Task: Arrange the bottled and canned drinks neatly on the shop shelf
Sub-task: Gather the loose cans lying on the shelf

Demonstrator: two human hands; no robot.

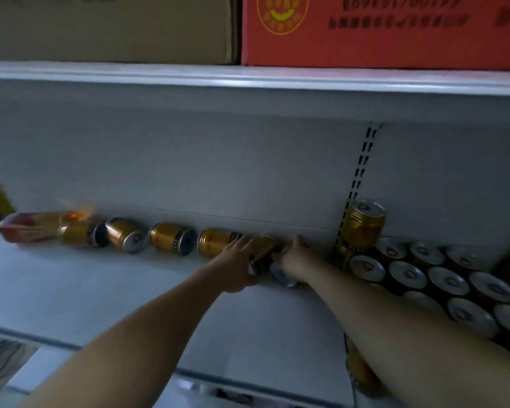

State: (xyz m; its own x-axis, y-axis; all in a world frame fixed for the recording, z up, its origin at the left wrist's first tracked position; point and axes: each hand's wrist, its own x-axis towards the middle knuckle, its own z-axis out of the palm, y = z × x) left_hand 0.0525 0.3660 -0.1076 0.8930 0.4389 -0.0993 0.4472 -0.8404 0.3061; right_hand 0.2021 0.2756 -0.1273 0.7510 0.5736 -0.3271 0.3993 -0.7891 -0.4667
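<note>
Overhead, two large cartons were seen on an upper shelf: a plain brown carton [109, 28] on the left and a red carton [395, 30] with yellow and dark printing on the right. Below them, a pale grey shop shelf [100, 290] was shown, backed by a grey panel with a slotted upright post [361, 166].

On the right side of the shelf, a packed block of upright cans [442, 287] was arranged in rows, silver tops facing up, with one gold can [365, 223] stacked on top at the back corner beside the post.

Along the back of the shelf, a loose line of gold cans was left lying on their sides. Farthest left, a red and gold bottle [31, 226] was laid flat, touching the first toppled can [81, 234]. Three more toppled cans [171, 238] were spaced to its right.

Two bare forearms were extended toward the back of the shelf. The left hand [237, 266] was curled around a tilted gold can [262, 254], fingers stretched over its top side. The right hand [293, 262] was closed on another can [283, 275], of which only a silver end was visible beneath the palm. The two held cans were close together, between the toppled line and the upright block.
</note>
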